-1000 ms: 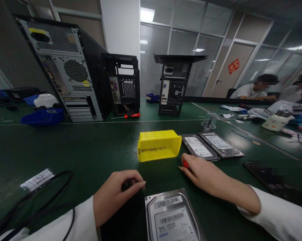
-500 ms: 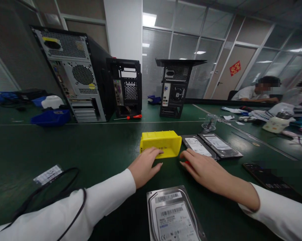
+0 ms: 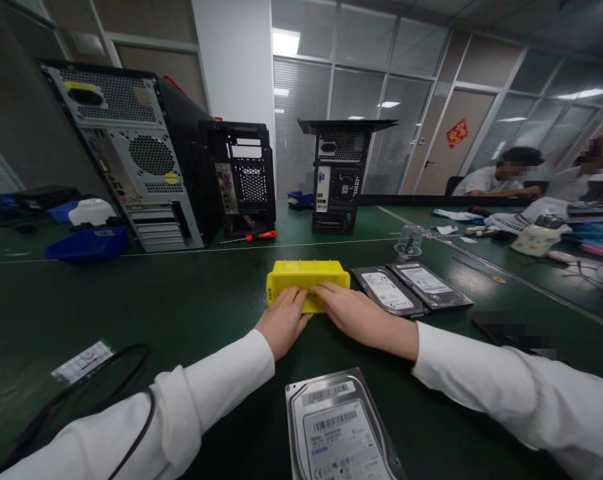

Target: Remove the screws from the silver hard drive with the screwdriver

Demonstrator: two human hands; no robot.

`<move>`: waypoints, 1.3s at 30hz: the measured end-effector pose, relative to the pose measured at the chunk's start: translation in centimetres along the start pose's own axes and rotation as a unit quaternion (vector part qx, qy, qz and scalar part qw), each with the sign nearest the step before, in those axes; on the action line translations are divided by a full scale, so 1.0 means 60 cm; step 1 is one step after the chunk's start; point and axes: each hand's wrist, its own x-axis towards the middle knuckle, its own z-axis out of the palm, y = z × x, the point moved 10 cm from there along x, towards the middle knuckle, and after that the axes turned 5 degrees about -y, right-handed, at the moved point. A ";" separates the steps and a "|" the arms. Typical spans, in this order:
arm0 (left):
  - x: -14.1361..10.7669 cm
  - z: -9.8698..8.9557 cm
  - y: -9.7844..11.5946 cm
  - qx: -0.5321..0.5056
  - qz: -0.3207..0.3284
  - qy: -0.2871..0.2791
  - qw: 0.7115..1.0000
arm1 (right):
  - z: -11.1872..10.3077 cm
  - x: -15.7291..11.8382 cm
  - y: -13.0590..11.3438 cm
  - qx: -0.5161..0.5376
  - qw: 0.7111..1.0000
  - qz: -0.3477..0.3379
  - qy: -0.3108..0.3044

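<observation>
My left hand [image 3: 283,320] reaches into the front of a yellow plastic bin [image 3: 309,268], which lies on its side with its opening toward me. Its fingers are stretched out and the thumb stands apart. From the right my right hand [image 3: 356,313] reaches into the same opening, its fingers close together beside the left fingertips. What it holds, if anything, is hidden behind the hand. Closer to me a silver hard drive [image 3: 339,427] lies label up. Two more drives, a left one [image 3: 389,291] and a right one [image 3: 429,285], lie flat right of the bin.
Computer cases stand along the back: a big tower [image 3: 151,160], an open frame [image 3: 246,180] and a small case [image 3: 339,180]. A red screwdriver [image 3: 261,236], a blue bin [image 3: 89,244], a clear cup [image 3: 410,240] and a phone [image 3: 506,333] are around. A black cable [image 3: 141,363] lies left.
My right hand has moved left into the bin's opening, next to my left hand. The red item seen under its fingers before no longer shows. The whole view has shifted slightly.
</observation>
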 end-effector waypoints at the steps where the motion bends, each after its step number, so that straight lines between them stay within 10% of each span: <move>1: 0.000 -0.002 0.000 0.008 0.000 0.000 1.000 | 0.003 0.007 0.003 -0.005 1.000 0.003 -0.001; 9: -0.025 -0.034 0.011 0.171 0.107 0.004 0.980 | 0.012 0.009 0.038 -0.043 0.998 0.050 -0.023; 17: -0.035 0.014 0.032 0.326 0.185 -0.025 0.927 | 0.031 0.020 0.042 -0.089 0.991 0.087 -0.054; 39: -0.045 0.007 0.041 0.325 0.183 0.057 0.926 | 0.006 0.021 0.053 0.085 0.993 0.075 0.028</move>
